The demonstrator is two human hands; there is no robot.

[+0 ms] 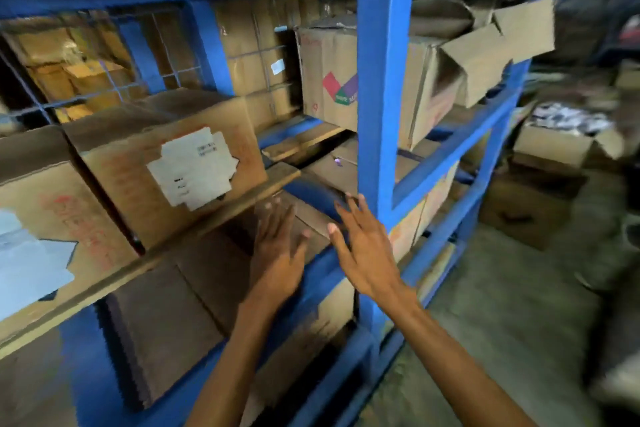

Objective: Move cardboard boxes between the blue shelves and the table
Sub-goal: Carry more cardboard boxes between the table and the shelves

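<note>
Head view, frame smeared with blur at the edges.

- Blue shelves (pixel 384 80) fill the view from 9 to 2 o'clock. One thick upright post runs from 12 down to 5 o'clock.
- Left grip (pixel 277 250), a bare hand, just below centre at 6 o'clock. Fingers straight and spread, holding nothing. It hangs over the lower shelf level, above a brown box top (pixel 311 218). Contact with the cardboard: cannot tell.
- Right grip (pixel 363 253), also bare, just beside the left one on the 5 o'clock side. Fingers straight and fanned, thumb out, holding nothing. Its fingertips lie near the foot of the post and the blue cross rail (pixel 311 191).
- The two grips are apart, palms turned partly toward each other.
- Labelled box (pixel 166 163) at 9 o'clock on the middle level, closed, with a torn white label on its front face.
- Red-lettered box (pixel 45 236) at 8 o'clock, just beside the labelled one on the same level, with a pale label patch.
- Dark lower box (pixel 162 322) at 7 o'clock, closed, on the level under those two.
- Logo box (pixel 329 80) at 12 o'clock, further back, with a red, green and purple mark, partly behind the post.
- Open-flap box (pixel 485 55) at 2 o'clock, in the bay right of the post, flaps hanging out past the shelf front.
- Wire mesh (pixel 104 62) at 10 o'clock, more cartons behind it.
- Floor boxes (pixel 554 146) at 3 o'clock on the concrete floor (pixel 502 322); the top one is open.
</note>
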